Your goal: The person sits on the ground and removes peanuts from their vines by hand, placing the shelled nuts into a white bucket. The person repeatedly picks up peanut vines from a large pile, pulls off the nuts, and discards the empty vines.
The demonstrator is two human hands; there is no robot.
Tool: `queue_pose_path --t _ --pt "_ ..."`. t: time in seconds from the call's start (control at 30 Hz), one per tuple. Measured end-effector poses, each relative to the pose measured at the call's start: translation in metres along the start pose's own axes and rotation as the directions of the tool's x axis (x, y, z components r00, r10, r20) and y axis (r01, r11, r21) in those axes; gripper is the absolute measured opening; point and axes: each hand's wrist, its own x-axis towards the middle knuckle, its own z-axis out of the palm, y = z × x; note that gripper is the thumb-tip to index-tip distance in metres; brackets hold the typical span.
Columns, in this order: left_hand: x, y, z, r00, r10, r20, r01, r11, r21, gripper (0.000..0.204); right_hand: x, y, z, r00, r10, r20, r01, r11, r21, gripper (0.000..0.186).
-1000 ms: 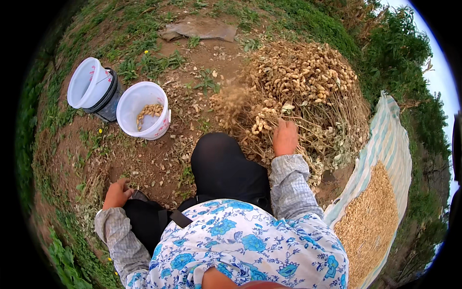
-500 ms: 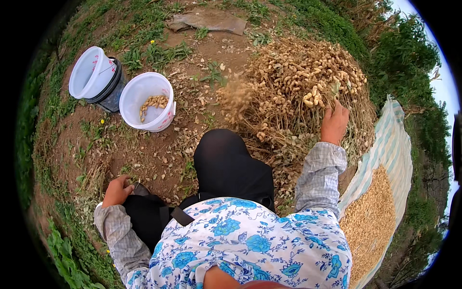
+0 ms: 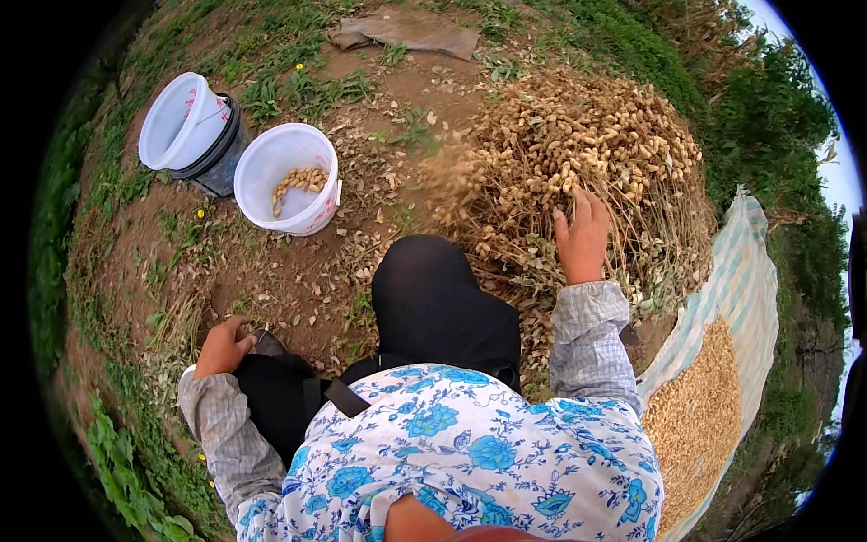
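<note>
My right hand (image 3: 583, 239) is over the near side of a big heap of dried peanut plants (image 3: 623, 135), its fingers apart and nothing seen in them. Pods and roots cover the heap's top, with dry stalks toward me. By my left shoe (image 3: 268, 344), my left hand (image 3: 224, 348) hangs with its fingers loosely bent and a gap between thumb and forefinger. Dry plant stalks (image 3: 181, 327) lie just beyond it. A white bucket (image 3: 256, 185) at the left front holds some loose peanuts (image 3: 298, 186).
Stacked buckets (image 3: 173, 119), white inside black, stand at the far left. To my right a striped sheet (image 3: 741, 237) carries a spread of small tan pieces (image 3: 700, 397). A flat brown sack (image 3: 411, 34) lies at the back. My bent knee (image 3: 429, 280) is between bucket and heap.
My right hand has moved left and its fingers have spread over the heap. My left hand has barely shifted. The whole view has turned slightly.
</note>
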Motion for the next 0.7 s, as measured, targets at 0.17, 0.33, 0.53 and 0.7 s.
queue_pose_path --t 0.17,0.33,0.53,0.7 --pt "0.006 0.007 -0.001 1.0 0.004 0.008 -0.004 1.0 0.002 0.041 -0.063 -0.028 0.058 0.855 -0.138 0.501 0.221 0.969 -0.11 0.054" --pt "0.004 0.004 0.0 0.999 0.026 -0.02 -0.026 1.0 0.01 0.044 -0.074 0.008 0.092 0.859 -0.137 0.493 0.31 0.906 -0.289 0.041" --pt "0.001 -0.007 0.001 1.0 0.005 -0.028 -0.004 1.0 0.014 0.043 -0.023 -0.019 0.049 0.908 0.018 0.418 0.012 0.998 -0.069 0.04" --pt "0.003 -0.008 0.0 0.999 0.029 -0.024 -0.029 0.999 0.021 0.042 0.036 -0.054 0.023 0.971 -0.054 0.232 -0.055 0.898 0.437 0.049"
